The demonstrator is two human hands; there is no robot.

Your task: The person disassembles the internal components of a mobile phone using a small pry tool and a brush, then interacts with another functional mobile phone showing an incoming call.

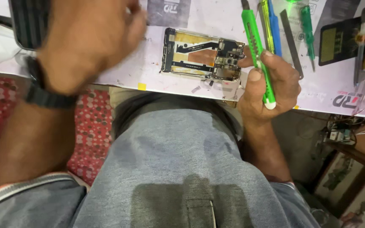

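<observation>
Phone chassis (pixel 202 55), opened with its back off and its boards and flat cables bare, lies flat on the white work mat (pixel 148 63) near the table's front edge, its long axis running left to right across the view, the camera end toward the right. The right hand (pixel 267 82) sits just beside that right end: its index fingertip appears to touch the short edge of the chassis, while thumb and remaining fingers wrap closed around a green utility knife (pixel 256 50), held upright with its tip pointing away from the body. So the phone lies directly to the left of those fingers, and the knife's shaft stands roughly crosswise to the phone's long axis. The left hand (pixel 89 40) is raised above the mat, up and to the left of the phone and apart from it; it is blurred, so I cannot tell for sure how its fingers stand, though they seem loosely curled and hold nothing visible. A dark wristwatch (pixel 43 88) rings that wrist. Of the two, the right hand is plainly the nearer to the phone. Farther right on the mat rest a blue-handled tool (pixel 274 25), a metal blade (pixel 291 42) and a green screwdriver (pixel 307 25), all lying well apart from the chassis.
</observation>
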